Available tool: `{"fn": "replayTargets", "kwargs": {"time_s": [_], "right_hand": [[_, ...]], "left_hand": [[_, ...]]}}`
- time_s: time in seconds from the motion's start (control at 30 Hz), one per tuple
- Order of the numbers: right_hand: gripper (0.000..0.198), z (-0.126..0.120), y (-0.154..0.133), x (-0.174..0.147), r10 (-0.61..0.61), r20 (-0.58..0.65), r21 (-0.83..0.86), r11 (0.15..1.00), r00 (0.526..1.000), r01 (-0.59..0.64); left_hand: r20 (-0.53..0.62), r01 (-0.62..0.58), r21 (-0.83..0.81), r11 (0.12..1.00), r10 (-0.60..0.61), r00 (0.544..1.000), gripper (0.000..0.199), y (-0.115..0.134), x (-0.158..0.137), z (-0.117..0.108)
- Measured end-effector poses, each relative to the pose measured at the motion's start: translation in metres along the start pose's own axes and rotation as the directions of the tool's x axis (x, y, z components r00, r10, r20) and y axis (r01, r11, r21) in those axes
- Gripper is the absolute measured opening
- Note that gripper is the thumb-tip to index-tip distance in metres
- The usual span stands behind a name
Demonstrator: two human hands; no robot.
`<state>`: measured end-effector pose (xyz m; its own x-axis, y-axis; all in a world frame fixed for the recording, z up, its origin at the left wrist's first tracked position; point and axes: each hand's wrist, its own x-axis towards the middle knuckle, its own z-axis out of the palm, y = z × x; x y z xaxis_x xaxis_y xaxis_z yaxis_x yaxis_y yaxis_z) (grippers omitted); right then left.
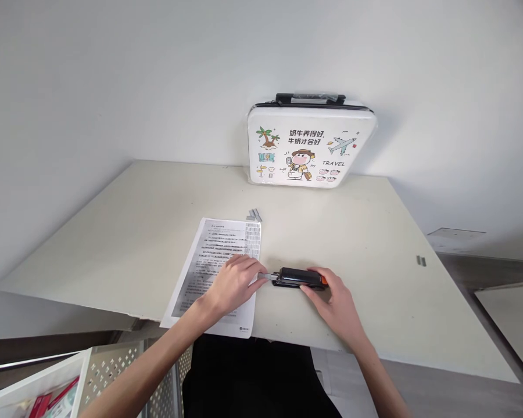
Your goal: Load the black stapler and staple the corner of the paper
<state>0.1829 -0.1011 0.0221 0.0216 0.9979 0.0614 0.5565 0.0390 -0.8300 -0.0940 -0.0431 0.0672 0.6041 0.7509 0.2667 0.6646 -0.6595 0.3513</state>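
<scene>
A black stapler (298,277) with an orange end lies on the table just right of the printed sheet. My right hand (337,302) is closed around its right end, thumb in front and fingers behind. At its left end a grey metal strip (268,277) sticks out, and my left hand (237,280) pinches it. Whether that strip is a row of staples or the stapler's own tray, I cannot tell. The left hand and wrist lie over the printed paper sheet (192,284), covering part of its text.
Grey staple strips (254,215) lie behind the sheet, and more short staple strips (421,261) sit far right on the pale table (353,226). A white cartoon-printed case (311,145) stands against the wall. A white basket (87,371) with red items is below the table's left front.
</scene>
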Motion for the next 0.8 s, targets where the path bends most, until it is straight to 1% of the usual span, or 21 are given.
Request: {"fn": "replayTargets", "kwargs": {"time_s": [0.17,0.3,0.4,0.5,0.57,0.8], "right_hand": [[0.043,0.0,-0.001,0.0,0.005,-0.007,0.012,1.0,1.0,-0.005],[0.039,-0.002,0.001,-0.001,0.001,0.004,0.015,1.0,1.0,-0.001],[0.037,-0.005,0.001,-0.001,-0.014,0.05,0.018,1.0,0.999,0.014],[0.035,-0.01,-0.002,-0.001,-0.005,0.143,0.071,0.997,0.99,-0.006],[0.033,-0.012,-0.004,0.0,0.0,0.183,0.101,0.995,0.983,-0.019],[0.031,-0.013,-0.002,0.0,-0.044,0.187,0.077,0.997,0.981,0.03]], "left_hand": [[-0.016,-0.001,-0.042,0.999,0.0,1.0,0.02,-0.012,-0.01,-0.001],[0.019,-0.071,-0.192,0.979,0.076,0.997,0.016,-0.023,-0.014,-0.008],[0.049,-0.117,-0.304,0.945,0.138,0.989,0.015,-0.026,-0.012,-0.01],[0.056,-0.157,-0.373,0.915,0.191,0.98,0.016,-0.026,-0.005,-0.004],[0.052,-0.182,-0.4,0.898,0.22,0.974,0.02,-0.025,0.001,0.003],[0.073,-0.199,-0.4,0.895,0.247,0.966,0.029,-0.023,0.022,0.019]]}}
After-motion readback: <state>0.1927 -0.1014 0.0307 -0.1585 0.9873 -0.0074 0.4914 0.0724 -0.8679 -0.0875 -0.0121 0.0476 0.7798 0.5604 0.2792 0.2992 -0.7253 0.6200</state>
